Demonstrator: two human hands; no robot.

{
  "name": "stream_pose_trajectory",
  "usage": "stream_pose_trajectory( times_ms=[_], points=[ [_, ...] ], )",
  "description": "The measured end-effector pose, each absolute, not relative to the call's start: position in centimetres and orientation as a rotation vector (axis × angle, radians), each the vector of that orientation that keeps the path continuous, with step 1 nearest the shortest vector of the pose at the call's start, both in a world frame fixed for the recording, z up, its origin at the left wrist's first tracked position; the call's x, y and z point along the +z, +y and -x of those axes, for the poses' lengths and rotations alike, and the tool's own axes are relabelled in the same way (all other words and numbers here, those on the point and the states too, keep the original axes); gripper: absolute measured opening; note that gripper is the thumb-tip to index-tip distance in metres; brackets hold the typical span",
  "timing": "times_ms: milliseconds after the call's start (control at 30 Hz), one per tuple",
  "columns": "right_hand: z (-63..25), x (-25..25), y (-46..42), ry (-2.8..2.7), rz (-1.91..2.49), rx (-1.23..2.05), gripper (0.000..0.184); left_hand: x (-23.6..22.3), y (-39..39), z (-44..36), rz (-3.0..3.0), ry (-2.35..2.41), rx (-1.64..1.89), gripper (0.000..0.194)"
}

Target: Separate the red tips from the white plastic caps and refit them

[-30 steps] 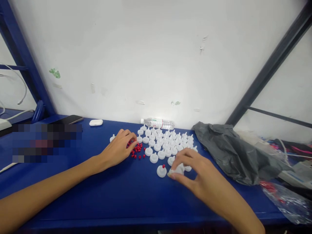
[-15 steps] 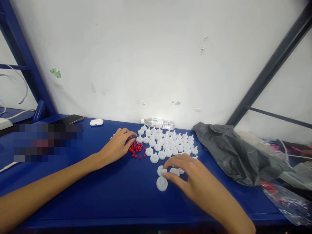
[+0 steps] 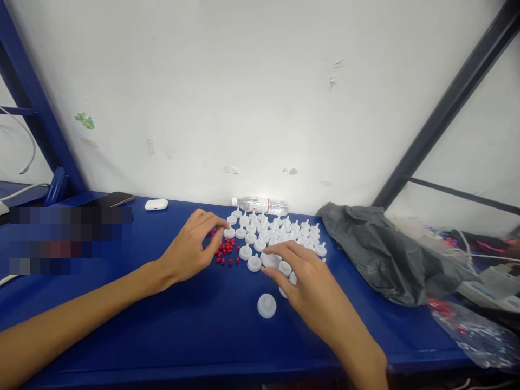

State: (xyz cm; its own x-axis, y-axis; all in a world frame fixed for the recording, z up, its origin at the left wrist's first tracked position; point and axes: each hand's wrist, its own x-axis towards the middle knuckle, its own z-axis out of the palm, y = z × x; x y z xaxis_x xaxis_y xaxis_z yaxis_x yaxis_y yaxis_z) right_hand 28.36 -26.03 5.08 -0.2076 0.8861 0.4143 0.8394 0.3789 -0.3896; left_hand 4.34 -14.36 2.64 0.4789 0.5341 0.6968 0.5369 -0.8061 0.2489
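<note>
1. Left hand (image 3: 197,241): reaching over the red caps (image 3: 228,246), thumb and forefinger drawing near each other beside a white piece. Whether anything is sitting between the tips cannot be told.
2. Right hand (image 3: 311,281): thumb and forefinger apparently pinching one white disc (image 3: 271,261) by opposite edges, the broad rim probably offering the easiest hold. Remaining fingers are curving behind.
3. Red caps: lying loose in a small heap, within the left hand's reach, presumably so that single ones can be picked out.
4. White stemmed pieces (image 3: 251,238): crowding the table (image 3: 182,325) to the right of the caps, many resting on wide bases with stems pointing up, a stance likely keeping them steady.
5. Lone white disc (image 3: 267,306): lying nearer the person, apart from the group.
6. Clear bottle (image 3: 260,205): lying on its side behind the group, along the wall (image 3: 203,81).
7. Grey bag (image 3: 374,249): slumping at the right, seemingly pushed aside to leave working room.
</note>
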Motion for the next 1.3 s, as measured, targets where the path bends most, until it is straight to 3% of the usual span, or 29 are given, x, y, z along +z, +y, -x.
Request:
stream_pose_trajectory(
  times_ms=[100,267,400,533,733,900,1033,1300],
  points=[
    [-27.8,5.1,-26.0,-2.046,1.424,0.209,0.022,2.6,-15.7,-4.9,2.745,-0.745,-1.249,0.013],
    [-26.4,4.9,-26.7,-2.098,1.278,0.328,0.052,2.0,-17.3,-5.4,2.854,-0.535,-1.083,0.016],
    [-25.5,4.8,-26.9,-2.116,1.220,0.273,0.060,1.9,-17.5,-5.4,2.853,-0.408,-0.924,0.006],
    [-26.2,4.6,-26.5,-2.186,1.177,0.222,0.056,2.2,-17.9,-5.5,3.024,-0.428,-0.912,0.023],
    [-31.2,5.1,-25.9,-2.005,1.367,-0.082,0.030,2.6,-16.8,-5.0,3.065,-1.263,-1.416,0.044],
    [-32.4,6.3,-26.6,-1.968,1.431,0.040,0.013,2.0,-14.0,-4.6,2.921,-1.322,-1.060,0.039],
    [-30.8,6.0,-26.3,-2.090,1.430,0.236,0.019,1.1,-12.8,-4.3,2.945,-1.260,-0.932,0.037],
    [-30.3,5.0,-25.9,-2.174,1.427,0.303,0.022,0.5,-12.1,-3.9,2.927,-1.224,-0.913,0.031]
  ],
)
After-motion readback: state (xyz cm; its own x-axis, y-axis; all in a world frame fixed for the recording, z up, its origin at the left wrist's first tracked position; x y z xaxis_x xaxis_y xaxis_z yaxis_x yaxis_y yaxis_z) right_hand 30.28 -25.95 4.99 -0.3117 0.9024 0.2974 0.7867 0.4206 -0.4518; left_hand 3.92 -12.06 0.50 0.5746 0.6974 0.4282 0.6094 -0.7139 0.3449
